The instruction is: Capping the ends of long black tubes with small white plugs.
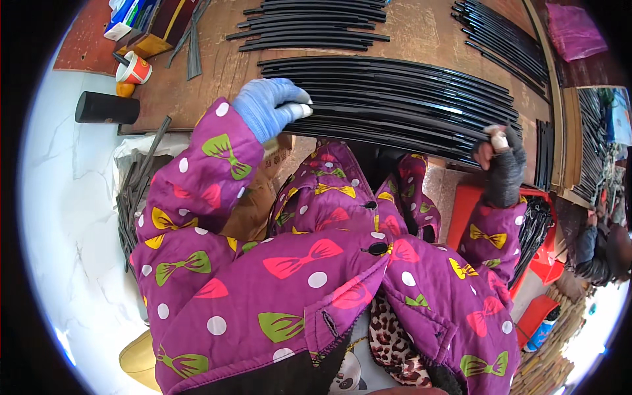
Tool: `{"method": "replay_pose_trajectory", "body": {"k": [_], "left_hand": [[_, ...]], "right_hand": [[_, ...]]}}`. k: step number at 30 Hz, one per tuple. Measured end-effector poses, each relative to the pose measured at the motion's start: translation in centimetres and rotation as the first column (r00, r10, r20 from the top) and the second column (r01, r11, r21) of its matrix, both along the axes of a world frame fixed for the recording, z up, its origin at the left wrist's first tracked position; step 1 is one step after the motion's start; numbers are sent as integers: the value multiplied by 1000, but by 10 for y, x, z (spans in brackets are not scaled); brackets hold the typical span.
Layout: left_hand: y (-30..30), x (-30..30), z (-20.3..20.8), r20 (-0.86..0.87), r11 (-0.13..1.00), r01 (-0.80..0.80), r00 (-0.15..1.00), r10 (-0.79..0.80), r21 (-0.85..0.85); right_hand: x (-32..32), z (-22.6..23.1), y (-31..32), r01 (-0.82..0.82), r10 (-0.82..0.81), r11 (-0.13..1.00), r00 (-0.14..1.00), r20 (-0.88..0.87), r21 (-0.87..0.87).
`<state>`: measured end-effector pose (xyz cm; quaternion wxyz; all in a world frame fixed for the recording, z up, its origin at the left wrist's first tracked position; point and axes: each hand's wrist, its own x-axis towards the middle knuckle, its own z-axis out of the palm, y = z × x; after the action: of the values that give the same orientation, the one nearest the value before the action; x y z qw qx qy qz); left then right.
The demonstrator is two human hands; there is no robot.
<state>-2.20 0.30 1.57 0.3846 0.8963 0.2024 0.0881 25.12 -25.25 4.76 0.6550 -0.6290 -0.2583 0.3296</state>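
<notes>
Slender black strips: one row, near side of bench. Left hand at left ends, right hand at right; apart, grip unclear. Risk: strips spilling nearward from uneven pressure.

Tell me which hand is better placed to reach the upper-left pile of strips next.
Probably left: your left hand, at the left end of the middle pile, looks nearer the upper-left pile; your right hand is at the right end.
</notes>
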Motion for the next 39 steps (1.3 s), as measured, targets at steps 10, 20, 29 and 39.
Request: {"method": "replay_pose_trajectory", "body": {"k": [10,20,29,39], "left_hand": [[6,-3,-15,-305,912,-280,934,187,-299],[-7,-9,-13,48,998,-62,997,61,30],[-11,-8,-6,-109,953,-185,981,163,-241],[-19,-3,17,-131,811,-369,928,349,-455]], "right_hand": [[30,-43,-19,-30,41,997,987,-155,73],[31,-51,-26,49,-41,998,983,-178,40],[30,-47,-23,30,-10,993,986,-167,112],[19,-41,-13,100,-82,990,983,-164,104]]}}
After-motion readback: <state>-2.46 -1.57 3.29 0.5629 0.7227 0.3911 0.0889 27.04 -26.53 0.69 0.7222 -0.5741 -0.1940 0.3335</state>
